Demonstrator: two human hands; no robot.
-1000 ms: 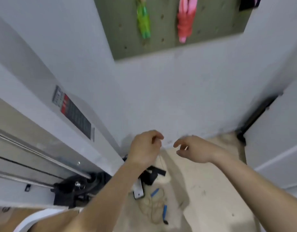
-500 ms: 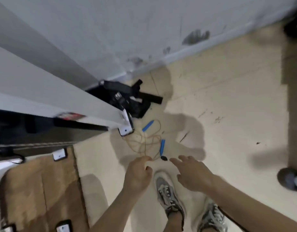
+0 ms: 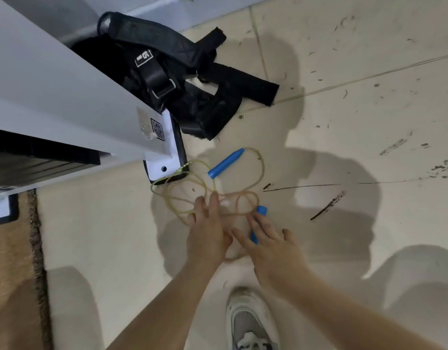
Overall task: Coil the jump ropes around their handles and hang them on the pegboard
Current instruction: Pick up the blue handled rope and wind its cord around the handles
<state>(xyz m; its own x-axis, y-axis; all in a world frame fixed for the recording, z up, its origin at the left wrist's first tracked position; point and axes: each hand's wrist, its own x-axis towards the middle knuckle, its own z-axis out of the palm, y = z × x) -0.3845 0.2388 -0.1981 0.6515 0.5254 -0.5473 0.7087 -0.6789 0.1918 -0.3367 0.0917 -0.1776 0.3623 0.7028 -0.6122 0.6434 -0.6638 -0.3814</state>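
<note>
A jump rope lies loose on the beige floor: a yellowish cord (image 3: 245, 195) in tangled loops and two blue handles. One blue handle (image 3: 226, 162) lies free above the loops. The other blue handle (image 3: 257, 224) is partly under the fingers of my right hand (image 3: 271, 246), which reaches down onto it with spread fingers. My left hand (image 3: 207, 228) stretches straight fingers over the cord loops, touching or just above them. The pegboard is out of view.
A white machine frame (image 3: 66, 102) with a bolted foot plate (image 3: 165, 157) stands at the left, its foot over part of the cord. A black strap harness (image 3: 182, 79) lies behind the rope. A brown mat (image 3: 11, 261) is at the left, my shoe (image 3: 248, 322) below.
The view has dropped from the wall and pegboard to the floor. Both hands have gone down from chest height to the rope; the right hand now reaches the near blue handle.
</note>
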